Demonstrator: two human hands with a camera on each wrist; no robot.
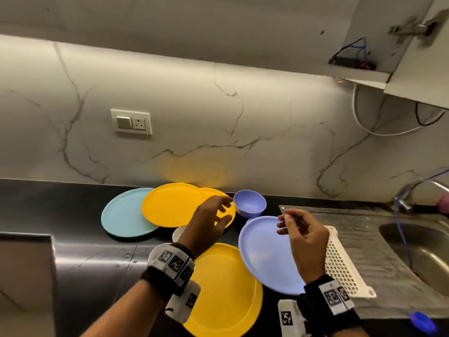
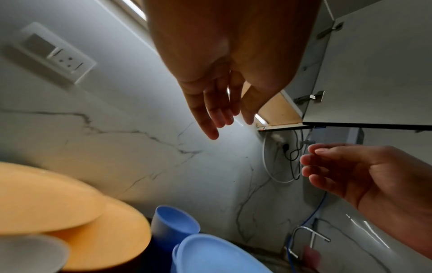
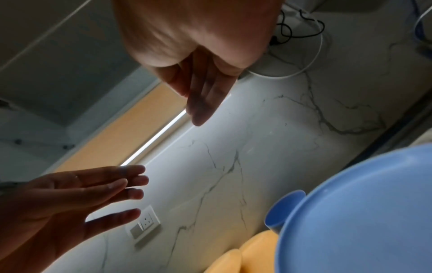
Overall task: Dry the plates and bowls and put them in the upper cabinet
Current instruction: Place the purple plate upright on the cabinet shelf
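Note:
Several plates lie on the black counter in the head view: a light blue plate (image 1: 126, 215), a yellow plate (image 1: 172, 205) overlapping it and another yellow one, a near yellow plate (image 1: 226, 290), and a lavender plate (image 1: 264, 256) leaning on a white basket. A lavender bowl (image 1: 250, 203) stands behind them. A white bowl (image 1: 177, 233) peeks out under my left wrist. My left hand (image 1: 227, 210) hovers empty over the yellow plates, fingers spread. My right hand (image 1: 281, 224) hovers empty over the lavender plate with relaxed fingers (image 3: 201, 110). The upper cabinet (image 1: 359, 71) stands at top right with its door open.
A white perforated basket (image 1: 340, 266) lies on the steel drainboard. The sink (image 1: 425, 251) and faucet (image 1: 413, 188) are at right, with a blue hose and wall cables (image 1: 388, 127). A wall socket (image 1: 131, 121) sits on the marble backsplash. The open cabinet door (image 1: 420, 57) overhangs the sink side.

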